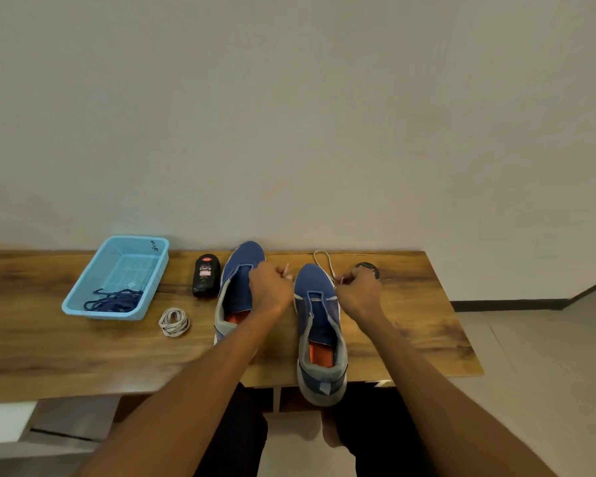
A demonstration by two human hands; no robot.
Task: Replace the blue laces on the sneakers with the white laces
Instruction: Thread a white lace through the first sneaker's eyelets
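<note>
Two blue sneakers stand on the wooden table, toes toward the wall. The left sneaker (pixel 236 294) has no lace. The right sneaker (pixel 319 325) has a white lace (pixel 324 261) threaded through its lowest eyelets. My left hand (pixel 270 287) pinches one end of that lace between the shoes. My right hand (pixel 358 289) pinches the other end to the right of the toe, where the lace loops toward the wall. A coiled second white lace (pixel 174 322) lies left of the shoes. The blue laces (pixel 112 301) lie in a light blue basket (pixel 93 270).
A black bottle of shoe polish (pixel 206 275) stands between the basket and the left sneaker. A round dark tin (pixel 368 268) sits behind my right hand. The table (pixel 427 325) ends close on the right, and the right sneaker's heel overhangs its front edge.
</note>
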